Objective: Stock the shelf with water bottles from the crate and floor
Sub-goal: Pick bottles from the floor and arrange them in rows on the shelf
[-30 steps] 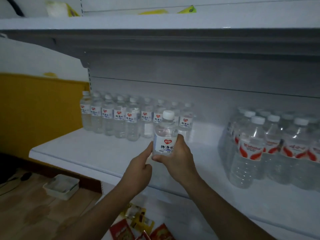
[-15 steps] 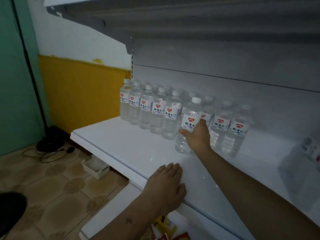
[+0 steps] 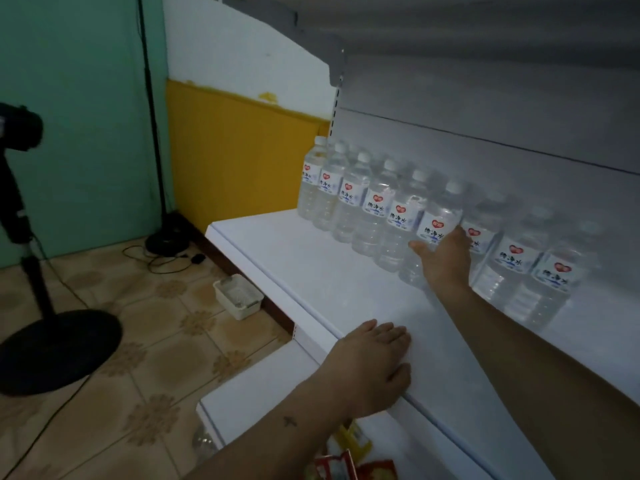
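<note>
**Head view: bottle seated in front row, right hand on it**

Head camera, single frame. Landmark: shelf (image 3: 311,271), white, its front edge running from upper left to lower right.

- Bottle (image 3: 434,233): upright, long axis vertical, base on the shelf, label facing out. It stands in the front row (image 3: 363,202), a neighbour touching or just beside it on each side; a second row sits behind, blurred.
- Right hand (image 3: 446,261): reaching across the shelf, wrapped round the bottle's lower body, thumb on the left side of the label. Fingers lie behind the bottle and are hidden, so how firm the hold is cannot be told.
- Left hand (image 3: 372,368): flat on the front edge, fingers straight and close together, holding nothing.

Judgement: the bottle lies directly ahead of the right hand, toward the back of the shelf; the left hand is well apart from it. Releasing should mean pulling straight back toward the front edge, since sideways motion would knock the neighbours. No crate in view; floor (image 3: 138,341) shows a small tray (image 3: 237,296).
</note>
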{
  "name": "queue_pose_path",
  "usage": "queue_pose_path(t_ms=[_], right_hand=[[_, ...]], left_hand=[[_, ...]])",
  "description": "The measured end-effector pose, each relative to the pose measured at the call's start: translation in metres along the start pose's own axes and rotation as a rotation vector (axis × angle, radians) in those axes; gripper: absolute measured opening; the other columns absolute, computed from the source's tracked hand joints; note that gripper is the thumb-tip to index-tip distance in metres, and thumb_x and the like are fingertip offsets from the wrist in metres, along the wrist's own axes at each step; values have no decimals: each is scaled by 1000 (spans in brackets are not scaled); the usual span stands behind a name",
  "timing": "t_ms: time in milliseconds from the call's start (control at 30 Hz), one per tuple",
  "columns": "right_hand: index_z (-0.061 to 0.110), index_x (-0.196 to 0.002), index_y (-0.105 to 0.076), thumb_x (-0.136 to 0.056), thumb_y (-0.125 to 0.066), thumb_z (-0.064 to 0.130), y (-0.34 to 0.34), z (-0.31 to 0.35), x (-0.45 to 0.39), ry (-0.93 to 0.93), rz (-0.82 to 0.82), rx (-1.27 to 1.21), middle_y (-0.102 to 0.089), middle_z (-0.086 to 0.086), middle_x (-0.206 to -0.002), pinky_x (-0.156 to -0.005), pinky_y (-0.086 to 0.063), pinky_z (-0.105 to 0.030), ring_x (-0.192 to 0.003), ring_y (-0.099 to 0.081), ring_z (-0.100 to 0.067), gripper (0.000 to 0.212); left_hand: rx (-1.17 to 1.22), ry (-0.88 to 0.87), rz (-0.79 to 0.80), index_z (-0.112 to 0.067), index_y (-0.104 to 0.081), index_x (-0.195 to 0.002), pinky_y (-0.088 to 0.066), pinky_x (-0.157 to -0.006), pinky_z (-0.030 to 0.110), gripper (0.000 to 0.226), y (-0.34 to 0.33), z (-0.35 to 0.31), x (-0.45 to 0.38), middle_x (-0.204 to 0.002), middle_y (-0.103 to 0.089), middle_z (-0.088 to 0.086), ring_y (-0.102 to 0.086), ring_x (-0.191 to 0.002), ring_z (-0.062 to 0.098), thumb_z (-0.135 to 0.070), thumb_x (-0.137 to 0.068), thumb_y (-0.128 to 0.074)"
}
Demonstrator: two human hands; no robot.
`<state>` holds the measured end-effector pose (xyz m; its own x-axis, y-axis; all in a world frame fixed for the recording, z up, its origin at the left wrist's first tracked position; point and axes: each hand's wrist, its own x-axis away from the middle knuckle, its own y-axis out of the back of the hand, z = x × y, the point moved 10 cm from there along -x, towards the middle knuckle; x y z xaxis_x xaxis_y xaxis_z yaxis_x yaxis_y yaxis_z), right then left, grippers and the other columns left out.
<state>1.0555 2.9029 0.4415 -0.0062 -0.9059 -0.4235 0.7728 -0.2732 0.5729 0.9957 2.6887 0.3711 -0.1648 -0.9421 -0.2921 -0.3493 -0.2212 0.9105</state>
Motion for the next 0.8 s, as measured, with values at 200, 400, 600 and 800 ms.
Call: queue_pose_path(t_ms=[200, 400, 600, 800], right_hand=[[1, -150, -17, -83, -76, 36, 4, -10, 46, -185, 50, -168, -21, -21, -153, -110, -32, -37, -140, -30, -36, 96], [12, -152, -22, -89, -69, 28, -7, 73, 157, -101, 143, -565, -21, -7, -153, -102, -32, -19, -129, -38, -13, 80], [24, -138, -41, -92, -60, 22, -66, 161, 295, 214, 426, -634, -35, 12, -135, -93, -31, -2, -121, -34, 6, 50], [25, -136, -44, -93, -59, 21, -192, 149, 412, 168, 847, -482, -42, 6, -140, -102, -39, -25, -129, -41, -8, 46]], left_hand=[[340, 190, -268, -17, -35, -145, -17, -117, 21, 50, 37, 47, 88, -151, -35, -4, -27, -140, 5, -26, -97, -36], [367, 460, -360, -19, -38, -144, -22, -94, 4, 45, 61, 100, 174, -142, -45, -5, -39, -128, 5, -14, -99, -39], [333, 691, -363, -21, -37, -145, -22, -96, 10, 45, 65, 148, 259, -148, -40, -5, -34, -136, 9, -20, -100, -36], [361, 918, -356, -19, -38, -144, -29, -102, 18, 45, 14, 202, 352, -146, -44, 0, -39, -135, 15, -22, -100, -35]])
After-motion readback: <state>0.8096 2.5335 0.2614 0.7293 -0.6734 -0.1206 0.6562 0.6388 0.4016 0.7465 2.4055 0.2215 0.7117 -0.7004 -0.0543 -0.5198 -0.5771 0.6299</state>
